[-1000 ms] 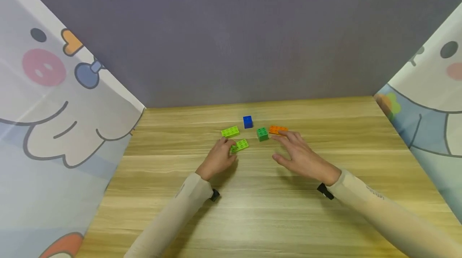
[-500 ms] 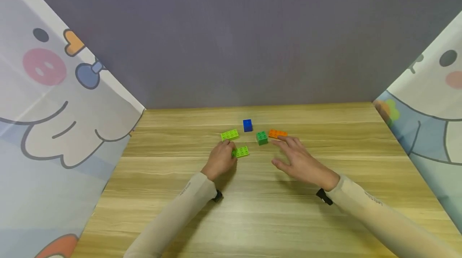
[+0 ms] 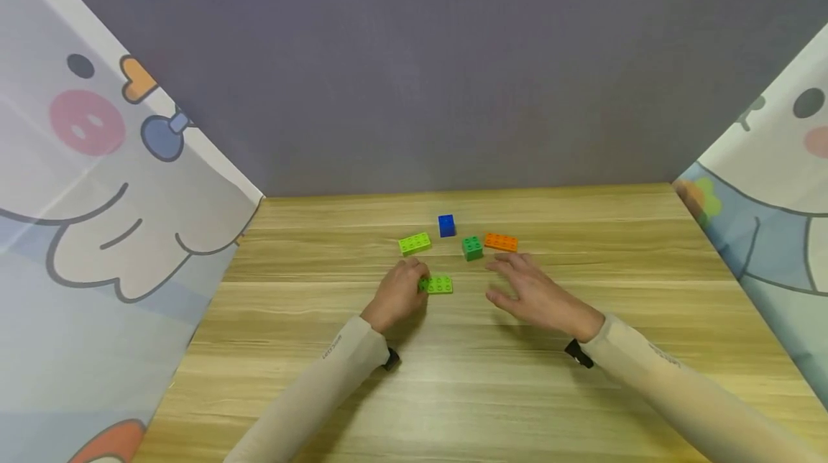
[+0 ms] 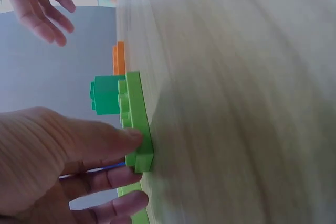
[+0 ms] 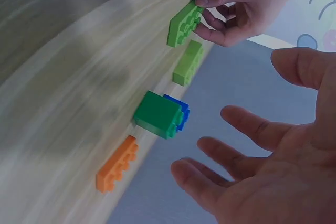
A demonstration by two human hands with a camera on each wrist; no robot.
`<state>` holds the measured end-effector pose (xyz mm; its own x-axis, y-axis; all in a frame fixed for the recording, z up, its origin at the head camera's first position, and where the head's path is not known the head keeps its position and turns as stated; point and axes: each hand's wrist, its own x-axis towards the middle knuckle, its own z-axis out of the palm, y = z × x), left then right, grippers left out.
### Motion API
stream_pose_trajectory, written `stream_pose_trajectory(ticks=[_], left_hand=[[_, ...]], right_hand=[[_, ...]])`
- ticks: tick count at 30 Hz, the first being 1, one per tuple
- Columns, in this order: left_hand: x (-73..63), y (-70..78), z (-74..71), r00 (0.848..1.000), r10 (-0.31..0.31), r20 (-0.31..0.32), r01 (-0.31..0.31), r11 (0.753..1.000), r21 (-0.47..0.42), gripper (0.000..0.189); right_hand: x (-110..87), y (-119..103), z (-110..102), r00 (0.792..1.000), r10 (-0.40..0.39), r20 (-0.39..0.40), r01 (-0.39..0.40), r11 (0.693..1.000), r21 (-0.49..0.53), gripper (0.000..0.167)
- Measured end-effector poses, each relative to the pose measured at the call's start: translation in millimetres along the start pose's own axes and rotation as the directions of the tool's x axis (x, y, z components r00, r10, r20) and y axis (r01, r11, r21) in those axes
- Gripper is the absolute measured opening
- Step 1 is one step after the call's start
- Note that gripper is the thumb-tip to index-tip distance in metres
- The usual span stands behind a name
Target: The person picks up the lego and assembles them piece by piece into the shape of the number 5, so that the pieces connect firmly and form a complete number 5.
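My left hand pinches one end of a flat light-green building brick between thumb and fingers; in the left wrist view the thumb lies along the side of this brick. Its studs face up, and its free end points right. My right hand hovers over the table with fingers spread and relaxed, holding nothing. Nearest to it are a taller green brick and a flat orange brick. A second flat light-green brick lies beyond my left hand.
A small blue brick sits at the back, behind the green one. The wooden table meets a grey panel at its far edge. Panels with cartoon prints stand at both sides.
My left hand has drawn the pinched light-green brick slightly nearer and turned it from slanted to nearly level with the table edge. The right hand has pulled back slightly from the orange brick.
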<state>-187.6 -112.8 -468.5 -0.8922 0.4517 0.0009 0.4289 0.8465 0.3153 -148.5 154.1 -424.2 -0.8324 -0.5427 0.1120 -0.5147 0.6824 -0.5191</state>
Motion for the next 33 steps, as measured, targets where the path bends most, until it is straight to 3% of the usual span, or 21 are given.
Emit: stream_pose_trajectory(ticks=[5, 10, 20, 33], left_hand=[[-3.3, 6.2, -0.6, 0.998, 0.037, 0.058, -0.035, 0.999, -0.040, 0.022], [-5.2, 9.9, 0.1, 0.996, 0.058, 0.067, -0.054, 0.997, -0.055, 0.022], [-1.8, 17.3, 4.3, 0.995, 0.045, 0.086, -0.038, 0.996, -0.083, 0.020], [0.7, 19.7, 7.4, 0.994, 0.047, 0.100, -0.039, 0.996, -0.077, 0.019]], right_hand=[[2.1, 4, 8, 1.000, -0.005, 0.028, 0.005, 1.000, 0.031, 0.051], [6.3, 6, 18, 0.997, 0.000, 0.072, -0.003, 0.999, 0.043, 0.052], [18.5, 6, 33, 0.985, 0.062, 0.162, -0.071, 0.996, 0.046, 0.051], [32.7, 11, 40, 0.973, 0.056, 0.224, -0.066, 0.997, 0.038, 0.048]])
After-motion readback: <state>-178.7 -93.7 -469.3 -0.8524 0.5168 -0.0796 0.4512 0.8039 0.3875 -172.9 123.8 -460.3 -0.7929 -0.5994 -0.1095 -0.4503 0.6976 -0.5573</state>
